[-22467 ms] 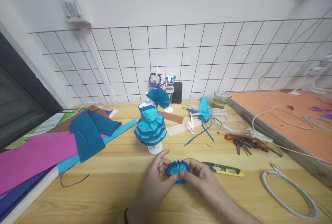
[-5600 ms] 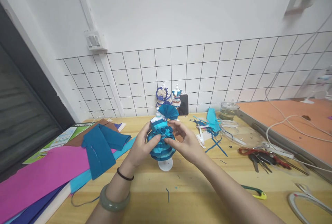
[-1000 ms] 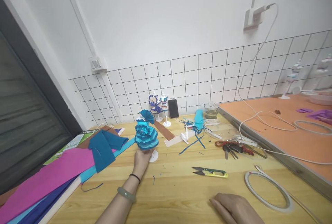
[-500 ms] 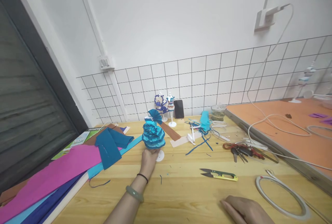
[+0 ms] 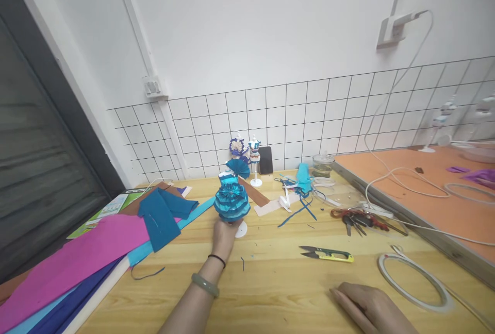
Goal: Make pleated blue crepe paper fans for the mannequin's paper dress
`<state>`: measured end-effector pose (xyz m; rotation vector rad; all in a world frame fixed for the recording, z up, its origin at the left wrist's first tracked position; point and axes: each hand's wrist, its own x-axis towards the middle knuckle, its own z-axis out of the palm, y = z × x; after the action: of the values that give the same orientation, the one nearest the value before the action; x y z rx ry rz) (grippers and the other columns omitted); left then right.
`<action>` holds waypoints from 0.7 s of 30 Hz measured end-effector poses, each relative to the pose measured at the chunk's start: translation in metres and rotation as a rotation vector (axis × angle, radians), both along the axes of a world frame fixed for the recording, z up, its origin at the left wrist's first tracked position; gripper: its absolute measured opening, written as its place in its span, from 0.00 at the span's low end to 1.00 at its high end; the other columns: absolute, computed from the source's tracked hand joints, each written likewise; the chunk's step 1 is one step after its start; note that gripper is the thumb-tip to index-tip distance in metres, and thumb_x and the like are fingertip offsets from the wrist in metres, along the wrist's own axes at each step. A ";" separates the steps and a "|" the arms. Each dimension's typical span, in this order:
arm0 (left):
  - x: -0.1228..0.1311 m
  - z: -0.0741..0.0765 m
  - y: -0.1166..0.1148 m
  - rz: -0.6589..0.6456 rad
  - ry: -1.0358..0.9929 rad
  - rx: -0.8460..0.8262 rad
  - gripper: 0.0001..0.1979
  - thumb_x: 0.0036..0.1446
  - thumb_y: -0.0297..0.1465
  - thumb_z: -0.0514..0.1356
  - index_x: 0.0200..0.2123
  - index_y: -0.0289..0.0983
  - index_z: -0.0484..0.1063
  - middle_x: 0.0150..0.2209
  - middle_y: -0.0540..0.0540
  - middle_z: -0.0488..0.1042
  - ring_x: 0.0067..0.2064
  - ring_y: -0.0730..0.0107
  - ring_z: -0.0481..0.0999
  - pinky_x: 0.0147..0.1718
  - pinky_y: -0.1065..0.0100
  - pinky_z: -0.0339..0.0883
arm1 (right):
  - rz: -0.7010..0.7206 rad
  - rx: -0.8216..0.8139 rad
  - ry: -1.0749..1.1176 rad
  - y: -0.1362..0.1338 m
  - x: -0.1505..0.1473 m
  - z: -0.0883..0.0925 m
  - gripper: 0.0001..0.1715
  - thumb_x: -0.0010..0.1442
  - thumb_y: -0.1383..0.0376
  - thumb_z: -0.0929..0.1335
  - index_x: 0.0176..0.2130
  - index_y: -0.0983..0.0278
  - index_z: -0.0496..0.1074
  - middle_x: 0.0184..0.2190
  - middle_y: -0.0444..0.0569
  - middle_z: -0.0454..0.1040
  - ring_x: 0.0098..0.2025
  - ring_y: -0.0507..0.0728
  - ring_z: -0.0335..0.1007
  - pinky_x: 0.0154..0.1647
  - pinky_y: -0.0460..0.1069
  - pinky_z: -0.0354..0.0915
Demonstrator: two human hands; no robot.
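Observation:
A miniature dress form [image 5: 232,201] wears a tiered blue paper skirt with a pleated rosette on its front and a dark teal paper fan [image 5: 238,168] at its upper right. Under the skirt, my left hand [image 5: 224,236] grips the form's stand; the fingertips are partly hidden by the skirt and stand. The round white base [image 5: 241,230] shows just right of that hand, slightly tilted. My right hand [image 5: 365,303] rests on the table at the lower right, fingers curled together with nothing visible in them. Thread snips [image 5: 327,254] lie beyond it, apart from the fingers.
Coloured crepe paper [image 5: 88,244] is stacked at left. Two more dressed forms [image 5: 254,156] and a phone [image 5: 266,160] stand by the wall. Blue paper scraps [image 5: 303,179], keys [image 5: 359,220], a tape roll [image 5: 415,282] and a white cable [image 5: 436,228] occupy the right side.
The dress form has turned in my left hand: the fan spreads further to the right and the rosette faces me more. My right hand stays in place; the view shifted slightly.

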<state>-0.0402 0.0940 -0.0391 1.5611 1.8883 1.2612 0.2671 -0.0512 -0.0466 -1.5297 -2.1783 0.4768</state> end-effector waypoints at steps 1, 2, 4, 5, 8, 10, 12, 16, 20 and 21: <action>0.000 0.000 0.000 -0.005 -0.005 0.003 0.12 0.41 0.39 0.62 0.17 0.35 0.70 0.24 0.39 0.78 0.32 0.54 0.76 0.23 0.69 0.63 | -0.005 0.002 -0.002 0.000 -0.001 0.001 0.22 0.62 0.56 0.56 0.21 0.61 0.62 0.19 0.44 0.70 0.23 0.53 0.68 0.25 0.44 0.59; 0.000 0.001 0.000 -0.011 -0.010 0.007 0.12 0.41 0.38 0.62 0.17 0.35 0.70 0.25 0.40 0.78 0.32 0.55 0.76 0.24 0.69 0.63 | -0.010 0.004 -0.005 -0.001 -0.001 0.002 0.23 0.62 0.56 0.56 0.21 0.61 0.62 0.18 0.44 0.69 0.23 0.53 0.68 0.25 0.44 0.58; 0.001 0.002 0.000 -0.023 -0.019 0.013 0.11 0.42 0.37 0.61 0.18 0.35 0.70 0.25 0.41 0.78 0.32 0.57 0.76 0.25 0.69 0.63 | -0.014 0.013 -0.006 -0.001 -0.002 0.003 0.23 0.62 0.56 0.55 0.20 0.61 0.61 0.18 0.44 0.69 0.22 0.52 0.67 0.24 0.44 0.57; 0.001 0.002 -0.001 -0.028 -0.023 0.015 0.11 0.42 0.37 0.61 0.18 0.35 0.70 0.25 0.41 0.78 0.32 0.58 0.76 0.25 0.70 0.64 | -0.015 0.022 -0.005 0.000 -0.002 0.003 0.23 0.62 0.56 0.56 0.20 0.62 0.61 0.18 0.44 0.69 0.22 0.52 0.67 0.24 0.44 0.57; 0.001 0.002 -0.002 -0.040 -0.030 0.009 0.10 0.41 0.36 0.61 0.17 0.35 0.70 0.22 0.43 0.76 0.30 0.60 0.75 0.24 0.70 0.63 | -0.022 0.053 -0.015 0.000 -0.002 -0.001 0.24 0.62 0.56 0.56 0.20 0.62 0.61 0.17 0.44 0.68 0.21 0.52 0.66 0.23 0.44 0.56; 0.001 0.002 -0.003 -0.051 -0.032 -0.001 0.09 0.40 0.34 0.61 0.16 0.35 0.69 0.20 0.45 0.75 0.28 0.62 0.74 0.24 0.71 0.62 | -0.026 0.070 -0.040 0.000 -0.002 -0.006 0.25 0.62 0.55 0.56 0.19 0.62 0.60 0.16 0.43 0.67 0.20 0.51 0.64 0.23 0.44 0.55; 0.001 0.002 -0.003 -0.070 -0.038 -0.015 0.07 0.39 0.31 0.61 0.16 0.35 0.68 0.20 0.46 0.74 0.27 0.64 0.74 0.25 0.71 0.62 | -0.036 0.095 -0.066 -0.001 0.000 -0.010 0.26 0.62 0.55 0.55 0.18 0.62 0.59 0.15 0.43 0.65 0.19 0.51 0.63 0.22 0.44 0.54; -0.003 0.003 -0.007 -0.135 -0.054 -0.056 0.06 0.38 0.28 0.59 0.14 0.35 0.66 0.18 0.49 0.72 0.26 0.67 0.72 0.26 0.71 0.62 | -0.076 0.215 -0.077 0.006 0.012 -0.006 0.24 0.63 0.57 0.56 0.20 0.62 0.63 0.17 0.44 0.67 0.21 0.52 0.65 0.24 0.45 0.57; -0.013 0.010 -0.017 -0.201 -0.052 -0.084 0.05 0.36 0.30 0.60 0.17 0.34 0.69 0.20 0.49 0.73 0.28 0.65 0.72 0.26 0.71 0.62 | -0.010 0.387 -0.168 0.028 0.023 0.008 0.14 0.60 0.59 0.59 0.35 0.61 0.71 0.33 0.50 0.74 0.36 0.57 0.69 0.36 0.48 0.61; -0.017 0.012 -0.022 -0.210 -0.046 -0.084 0.05 0.36 0.31 0.61 0.19 0.34 0.70 0.22 0.48 0.73 0.29 0.64 0.73 0.26 0.70 0.62 | -0.007 0.418 -0.198 0.034 0.023 0.010 0.14 0.60 0.59 0.59 0.38 0.61 0.71 0.36 0.52 0.74 0.39 0.58 0.68 0.38 0.50 0.61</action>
<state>-0.0567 0.0721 -0.0267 1.6235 1.6773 1.1037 0.2903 -0.0172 -0.0361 -1.3951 -2.2347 -0.1363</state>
